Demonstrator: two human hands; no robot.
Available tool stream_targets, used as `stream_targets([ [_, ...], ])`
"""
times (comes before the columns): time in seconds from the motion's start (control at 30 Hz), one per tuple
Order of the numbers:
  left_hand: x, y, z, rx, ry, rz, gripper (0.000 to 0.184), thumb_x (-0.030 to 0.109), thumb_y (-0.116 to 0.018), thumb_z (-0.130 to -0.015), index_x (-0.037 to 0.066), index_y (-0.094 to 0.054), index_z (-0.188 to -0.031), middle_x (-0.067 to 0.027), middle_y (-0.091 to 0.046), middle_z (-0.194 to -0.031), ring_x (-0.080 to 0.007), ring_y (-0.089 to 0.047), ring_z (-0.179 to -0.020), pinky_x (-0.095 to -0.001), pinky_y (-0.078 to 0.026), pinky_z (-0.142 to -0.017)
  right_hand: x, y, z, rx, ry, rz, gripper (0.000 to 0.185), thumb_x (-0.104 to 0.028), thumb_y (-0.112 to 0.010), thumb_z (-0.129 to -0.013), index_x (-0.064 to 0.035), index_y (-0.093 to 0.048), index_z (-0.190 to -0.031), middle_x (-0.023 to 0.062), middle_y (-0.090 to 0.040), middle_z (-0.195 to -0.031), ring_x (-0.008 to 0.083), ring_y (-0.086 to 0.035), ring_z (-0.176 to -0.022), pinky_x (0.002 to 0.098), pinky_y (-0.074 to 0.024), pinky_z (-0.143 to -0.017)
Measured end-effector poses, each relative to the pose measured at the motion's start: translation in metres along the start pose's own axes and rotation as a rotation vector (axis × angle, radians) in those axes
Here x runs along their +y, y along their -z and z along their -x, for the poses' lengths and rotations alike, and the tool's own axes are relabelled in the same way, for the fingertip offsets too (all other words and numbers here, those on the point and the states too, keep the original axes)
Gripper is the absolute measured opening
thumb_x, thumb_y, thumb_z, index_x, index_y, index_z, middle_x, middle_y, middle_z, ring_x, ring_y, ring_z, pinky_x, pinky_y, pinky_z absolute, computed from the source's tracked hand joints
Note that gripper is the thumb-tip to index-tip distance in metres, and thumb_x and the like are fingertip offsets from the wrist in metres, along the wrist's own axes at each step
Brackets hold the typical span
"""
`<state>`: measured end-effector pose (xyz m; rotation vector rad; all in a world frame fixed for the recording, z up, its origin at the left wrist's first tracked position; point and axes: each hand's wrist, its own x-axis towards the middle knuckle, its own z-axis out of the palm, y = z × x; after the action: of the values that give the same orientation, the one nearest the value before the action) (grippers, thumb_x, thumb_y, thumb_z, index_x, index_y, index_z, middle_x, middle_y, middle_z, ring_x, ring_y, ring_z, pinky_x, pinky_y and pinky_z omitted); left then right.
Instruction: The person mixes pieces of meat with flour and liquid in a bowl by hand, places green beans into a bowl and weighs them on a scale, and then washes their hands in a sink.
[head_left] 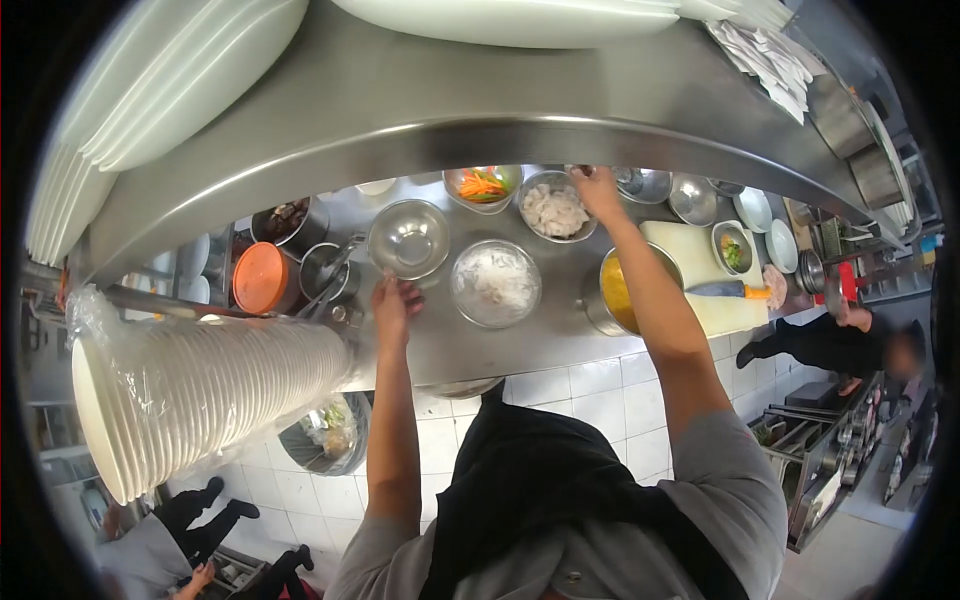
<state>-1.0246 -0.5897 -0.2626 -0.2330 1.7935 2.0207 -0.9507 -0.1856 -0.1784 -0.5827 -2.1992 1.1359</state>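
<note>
My left hand (396, 306) is just in front of an empty metal bowl (408, 240), palm partly up, fingers loosely bent and apart, with nothing in them. My right hand (597, 192) is at the far right rim of a metal bowl of pale, raw-looking pieces (554, 210). Its fingers are bent together and partly cut off by the shelf edge, so what they hold is hidden. Between my hands sits a bowl of white powder (496, 284) with some paler lumps in it. Behind it, a bowl holds orange and green vegetable strips (484, 185).
A pot of yellow liquid (618, 290) stands under my right forearm. A knife (716, 289) lies on a white cutting board (712, 312). To the left are an orange-lidded tub (260, 277) and wrapped stacked plates (210, 390). A steel shelf (500, 135) overhangs the counter. Other people stand at both sides.
</note>
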Motion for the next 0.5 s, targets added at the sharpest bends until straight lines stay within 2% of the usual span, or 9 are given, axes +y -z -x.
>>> stream_targets([
  [0.1, -0.007, -0.006, -0.015, 0.013, -0.018, 0.049, 0.04, 0.038, -0.052, -0.095, 0.0, -0.052, -0.107, -0.0125, -0.061, -0.092, -0.0211, -0.065, -0.076, -0.0321, -0.056, -0.053, 0.014, 0.0, -0.006, 0.047, -0.076, -0.151, 0.018, -0.013, -0.055, -0.087, 0.0015, -0.063, -0.095, 0.0154, -0.068, -0.096, 0.0235, -0.065, -0.084, 0.0354, -0.05, -0.077],
  [0.13, -0.005, -0.009, -0.02, 0.026, -0.026, 0.061, 0.037, 0.034, -0.055, -0.094, -0.001, -0.051, -0.106, -0.0127, -0.06, -0.091, -0.0218, -0.066, -0.075, -0.0327, -0.057, -0.052, -0.002, 0.007, -0.008, 0.061, -0.075, -0.142, 0.018, -0.013, -0.055, -0.087, 0.0015, -0.063, -0.095, 0.0154, -0.068, -0.096, 0.0235, -0.065, -0.084, 0.0354, -0.05, -0.077],
  [0.2, 0.001, -0.016, -0.018, 0.03, -0.012, 0.072, 0.032, 0.029, -0.054, -0.095, -0.002, -0.051, -0.103, -0.0127, -0.059, -0.092, -0.0213, -0.065, -0.073, -0.0314, -0.057, -0.05, -0.027, 0.019, -0.007, -0.006, -0.08, 0.103, 0.017, -0.011, -0.059, -0.083, 0.0011, -0.062, -0.095, 0.0155, -0.067, -0.094, 0.0251, -0.065, -0.084, 0.0359, -0.0499, -0.077],
  [0.23, 0.003, -0.016, -0.017, 0.071, -0.009, 0.08, 0.028, 0.025, -0.052, -0.095, -0.002, -0.05, -0.099, -0.0128, -0.057, -0.092, -0.0207, -0.065, -0.071, -0.0301, -0.057, -0.048, -0.022, 0.011, -0.007, 0.0, -0.087, 0.107, 0.017, -0.011, -0.059, -0.083, 0.0011, -0.062, -0.095, 0.0155, -0.067, -0.094, 0.0251, -0.065, -0.084, 0.0359, -0.0499, -0.077],
  [0.3, 0.003, -0.017, -0.015, 0.071, -0.014, 0.082, 0.026, 0.025, -0.052, -0.096, -0.002, -0.05, -0.098, -0.0129, -0.058, -0.092, -0.0204, -0.065, -0.071, -0.0295, -0.057, -0.048, -0.009, -0.01, -0.01, 0.353, 0.389, 0.365, 0.019, -0.015, -0.063, -0.08, 0.0018, -0.063, -0.09, 0.0156, -0.066, -0.083, 0.0271, -0.065, -0.08, 0.0383, -0.05, -0.073],
  [0.33, 0.001, -0.012, -0.011, 0.076, -0.018, 0.08, 0.025, 0.024, -0.051, -0.096, -0.001, -0.05, -0.096, -0.013, -0.058, -0.092, -0.0202, -0.065, -0.07, -0.0289, -0.056, -0.047, 0.008, -0.019, -0.007, 0.348, 0.383, 0.36, 0.019, -0.015, -0.063, -0.08, 0.0018, -0.063, -0.09, 0.0156, -0.066, -0.083, 0.0271, -0.065, -0.08, 0.0383, -0.05, -0.073],
  [0.4, 0.009, -0.008, 0.003, 0.076, -0.008, 0.043, 0.025, 0.025, -0.051, -0.096, 0.0, -0.051, -0.096, -0.0123, -0.058, -0.092, -0.0197, -0.065, -0.071, -0.0283, -0.056, -0.048, 0.033, -0.038, -0.007, 0.069, 0.405, 0.163, 0.018, -0.016, -0.065, -0.079, 0.0014, -0.063, -0.085, 0.0149, -0.063, -0.07, 0.0296, -0.064, -0.074, 0.0403, -0.0496, -0.07],
  [0.43, 0.01, -0.008, 0.004, 0.075, 0.003, 0.024, 0.026, 0.027, -0.052, -0.096, 0.001, -0.051, -0.095, -0.0116, -0.058, -0.092, -0.0192, -0.064, -0.071, -0.0278, -0.055, -0.048, 0.013, -0.031, -0.009, 0.063, 0.415, 0.16, 0.018, -0.016, -0.065, -0.079, 0.0014, -0.063, -0.085, 0.0149, -0.063, -0.07, 0.0296, -0.064, -0.074, 0.0403, -0.0496, -0.07],
  [0.5, 0.004, 0.002, 0.003, 0.055, -0.001, 0.047, 0.027, 0.028, -0.052, -0.096, 0.001, -0.051, -0.099, -0.0113, -0.059, -0.092, -0.0201, -0.065, -0.073, -0.03, -0.056, -0.051, -0.024, -0.013, -0.004, 0.084, 0.067, -0.141, 0.018, -0.017, -0.067, -0.077, 0.0004, -0.065, -0.084, 0.0153, -0.065, -0.072, 0.0313, -0.065, -0.074, 0.0398, -0.05, -0.071],
])
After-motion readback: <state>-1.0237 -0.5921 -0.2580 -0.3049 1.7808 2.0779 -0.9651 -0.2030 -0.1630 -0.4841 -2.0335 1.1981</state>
